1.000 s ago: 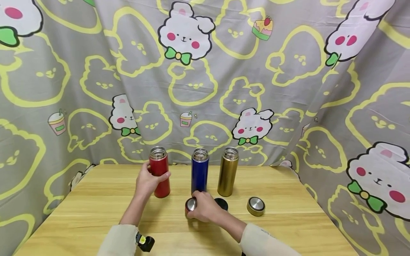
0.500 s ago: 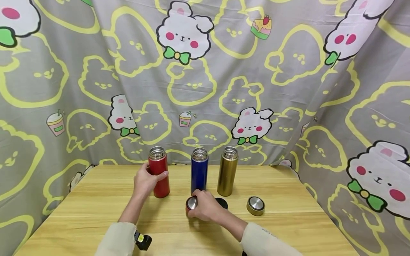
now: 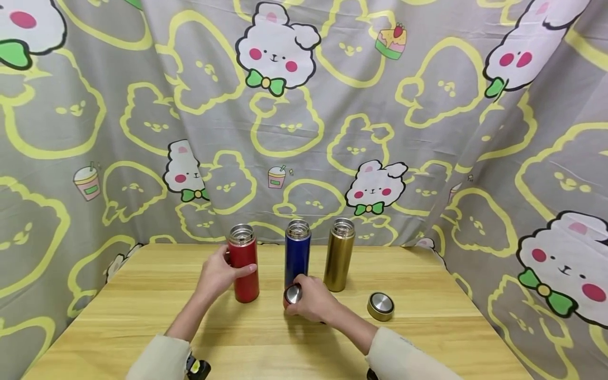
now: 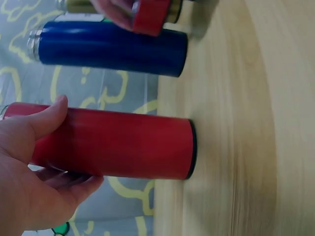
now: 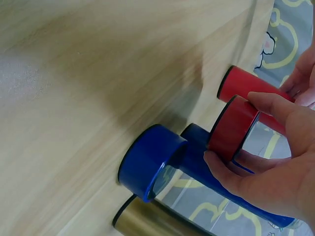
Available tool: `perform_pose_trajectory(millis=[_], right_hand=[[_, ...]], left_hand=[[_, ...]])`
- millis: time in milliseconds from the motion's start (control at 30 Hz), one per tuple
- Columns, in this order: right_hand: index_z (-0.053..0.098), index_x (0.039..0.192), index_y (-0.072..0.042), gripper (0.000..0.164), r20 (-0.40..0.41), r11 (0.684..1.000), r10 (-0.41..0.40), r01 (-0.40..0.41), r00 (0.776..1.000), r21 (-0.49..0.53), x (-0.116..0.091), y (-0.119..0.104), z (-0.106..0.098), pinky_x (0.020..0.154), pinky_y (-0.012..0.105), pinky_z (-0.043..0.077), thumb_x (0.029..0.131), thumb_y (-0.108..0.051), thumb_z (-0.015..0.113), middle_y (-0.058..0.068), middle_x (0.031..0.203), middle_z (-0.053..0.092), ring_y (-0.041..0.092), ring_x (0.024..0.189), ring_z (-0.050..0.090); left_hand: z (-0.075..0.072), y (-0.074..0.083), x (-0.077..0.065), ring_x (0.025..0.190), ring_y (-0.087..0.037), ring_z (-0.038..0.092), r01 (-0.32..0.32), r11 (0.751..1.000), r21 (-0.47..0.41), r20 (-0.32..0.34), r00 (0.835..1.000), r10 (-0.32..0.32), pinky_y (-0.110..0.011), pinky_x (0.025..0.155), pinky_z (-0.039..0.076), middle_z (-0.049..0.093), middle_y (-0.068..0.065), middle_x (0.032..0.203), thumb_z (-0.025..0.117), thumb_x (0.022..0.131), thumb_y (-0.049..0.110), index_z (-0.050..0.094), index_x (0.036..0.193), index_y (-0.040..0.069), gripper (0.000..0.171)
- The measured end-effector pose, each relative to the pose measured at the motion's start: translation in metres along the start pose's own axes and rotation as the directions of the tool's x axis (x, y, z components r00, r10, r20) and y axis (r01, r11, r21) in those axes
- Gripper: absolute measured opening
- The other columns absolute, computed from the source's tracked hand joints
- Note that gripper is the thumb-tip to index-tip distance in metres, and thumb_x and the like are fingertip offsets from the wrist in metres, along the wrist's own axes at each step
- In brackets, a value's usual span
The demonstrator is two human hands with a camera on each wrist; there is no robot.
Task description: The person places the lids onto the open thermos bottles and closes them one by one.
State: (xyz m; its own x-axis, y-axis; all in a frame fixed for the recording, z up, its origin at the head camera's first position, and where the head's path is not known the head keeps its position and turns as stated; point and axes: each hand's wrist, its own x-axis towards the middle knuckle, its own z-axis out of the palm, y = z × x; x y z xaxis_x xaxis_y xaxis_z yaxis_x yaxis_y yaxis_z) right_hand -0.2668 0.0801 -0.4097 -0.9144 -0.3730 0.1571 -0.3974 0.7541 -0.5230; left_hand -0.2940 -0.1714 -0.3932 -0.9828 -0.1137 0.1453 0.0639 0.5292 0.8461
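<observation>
On the wooden table, the red bottle has shifted nearer the person and the blue bottle, the left hand's thumb and fingers wrapped round it. The right hand, now nearly covering the blue lid from above, pinches the red lid, moved slightly rightward, apparently raised, though its underside is hidden from overhead.

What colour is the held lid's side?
The lid has a red side, clearest in the right wrist view.
</observation>
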Motion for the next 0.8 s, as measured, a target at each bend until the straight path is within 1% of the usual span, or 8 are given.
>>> perform_pose_trajectory(millis=[133, 333, 467, 600, 800], right_hand=[[0.065, 0.111, 0.0, 0.053, -0.019, 1.0, -0.014, 0.014, 1.0, -0.009, 0.001, 0.004, -0.004, 0.069, 0.031, 0.053, 0.07, -0.022, 0.089, 0.012, 0.098, 0.07, 0.023, 0.085, 0.066], [0.066, 0.111, 0.0, 0.052, -0.024, 1.0, -0.007, 0.007, 1.0, -0.014, 0.001, 0.01, -0.011, 0.07, 0.033, 0.053, 0.07, -0.022, 0.089, 0.011, 0.098, 0.071, 0.023, 0.086, 0.066], [0.067, 0.106, -0.001, 0.047, -0.033, 1.0, -0.012, 0.011, 0.999, -0.01, -0.001, 0.016, -0.016, 0.067, 0.033, 0.053, 0.069, -0.02, 0.089, 0.009, 0.094, 0.071, 0.021, 0.082, 0.066], [0.067, 0.1, -0.003, 0.044, -0.058, 0.999, -0.019, 0.017, 0.998, -0.031, -0.002, 0.021, -0.02, 0.067, 0.032, 0.053, 0.067, -0.02, 0.09, 0.007, 0.089, 0.07, 0.02, 0.079, 0.065], [0.066, 0.1, -0.001, 0.046, -0.084, 0.999, -0.006, 0.002, 0.996, -0.05, -0.003, 0.027, -0.025, 0.066, 0.032, 0.053, 0.066, -0.02, 0.09, 0.008, 0.087, 0.069, 0.019, 0.077, 0.064]], left_hand=[[0.004, 0.005, -0.007, 0.108, -0.035, 0.068, -0.047, 0.999, 0.012, 0.015, 0.999, 0.047, -0.05, 0.092, 0.056, 0.067, -0.02, 0.123, 0.091, 0.075, 0.034, 0.055, 0.132, 0.001, 0.074], [0.012, 0.013, -0.018, 0.101, -0.027, 0.071, -0.099, 0.995, -0.018, 0.049, 0.994, 0.1, -0.045, 0.088, 0.058, 0.072, -0.014, 0.115, 0.093, 0.073, 0.028, 0.061, 0.126, 0.003, 0.067], [0.02, 0.02, -0.026, 0.096, -0.024, 0.071, -0.099, 0.994, -0.034, 0.074, 0.992, 0.101, -0.043, 0.086, 0.058, 0.073, -0.011, 0.109, 0.094, 0.071, 0.025, 0.063, 0.122, 0.003, 0.064], [0.03, 0.027, -0.035, 0.092, -0.021, 0.071, -0.107, 0.993, -0.053, 0.099, 0.989, 0.111, -0.041, 0.083, 0.059, 0.074, -0.008, 0.104, 0.096, 0.068, 0.024, 0.065, 0.118, 0.004, 0.062], [0.046, 0.038, -0.047, 0.093, -0.019, 0.071, -0.114, 0.989, -0.093, 0.166, 0.978, 0.128, -0.04, 0.083, 0.059, 0.073, -0.006, 0.106, 0.096, 0.068, 0.026, 0.063, 0.119, 0.006, 0.064]])
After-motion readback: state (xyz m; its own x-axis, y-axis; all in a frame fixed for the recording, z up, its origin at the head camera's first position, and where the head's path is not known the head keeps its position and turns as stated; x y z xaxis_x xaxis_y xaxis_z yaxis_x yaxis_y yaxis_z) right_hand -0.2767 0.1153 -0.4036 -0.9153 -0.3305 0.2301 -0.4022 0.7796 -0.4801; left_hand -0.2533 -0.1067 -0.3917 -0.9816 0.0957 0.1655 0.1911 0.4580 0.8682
